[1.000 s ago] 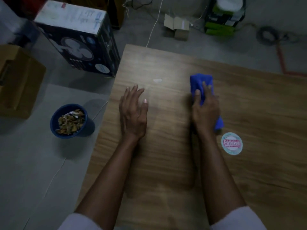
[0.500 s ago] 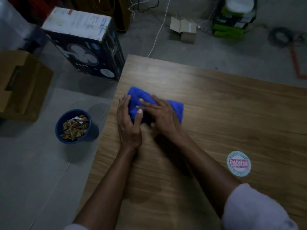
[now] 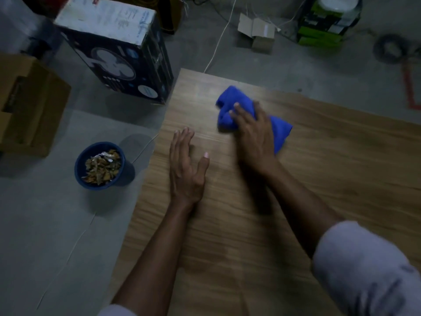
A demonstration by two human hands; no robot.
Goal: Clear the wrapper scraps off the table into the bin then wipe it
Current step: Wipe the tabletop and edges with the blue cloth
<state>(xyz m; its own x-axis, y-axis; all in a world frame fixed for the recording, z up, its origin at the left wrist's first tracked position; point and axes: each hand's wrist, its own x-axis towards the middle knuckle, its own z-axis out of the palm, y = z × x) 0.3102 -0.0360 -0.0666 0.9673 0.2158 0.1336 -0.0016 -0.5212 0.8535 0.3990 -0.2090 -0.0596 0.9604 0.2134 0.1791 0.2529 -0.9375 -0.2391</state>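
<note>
Open tabletop rt of cloth; fan box nr left corner.

Wooden table, right hand pressing on a bunched blue cloth near the far edge, left hand flat on the tabletop with fingers straight, blue bin of wrapper scraps on the floor beside the table, fan box behind it.

1. The right hand has pushed the blue cloth up and away across the table.
2. The left hand isn't touching the cloth anymore, there's a gap now.
</note>
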